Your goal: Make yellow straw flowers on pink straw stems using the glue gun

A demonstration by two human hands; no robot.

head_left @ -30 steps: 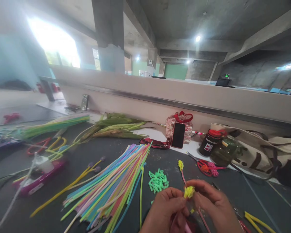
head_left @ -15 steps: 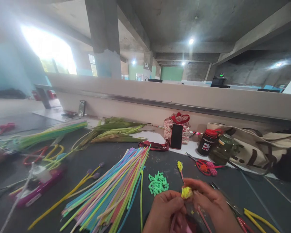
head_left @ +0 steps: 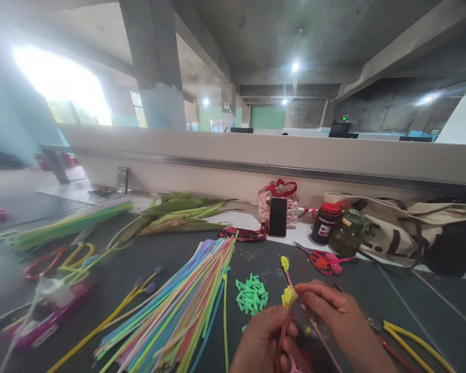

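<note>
My left hand [head_left: 264, 331] is closed on a pink straw-like stem [head_left: 281, 336] topped by a yellow flower head [head_left: 288, 296]. A smooth pink piece [head_left: 297, 358], its kind unclear, shows beneath those fingers. Close by on the right, my right hand [head_left: 330, 305] has its thumb and forefinger drawn together beside the flower head; anything between them is too small to make out. A second yellow flower [head_left: 285, 263] on a pink stem lies past the hands, its stem running down under the right fingers. Left of the hands sits a pile of short green pieces [head_left: 251, 294].
A wide bundle of pastel strips [head_left: 178, 305] covers the middle left. Corn husks [head_left: 182, 212] and a propped phone [head_left: 277, 216] are at the back. Red-handled scissors [head_left: 319, 260], a black bottle [head_left: 324, 224], a green jug [head_left: 346, 233] and a canvas bag [head_left: 396, 228] occupy the right.
My right fingers have come off the top of the yellow flower head to its right side. The flower has shifted slightly up and left in view, and the camera has turned a little.
</note>
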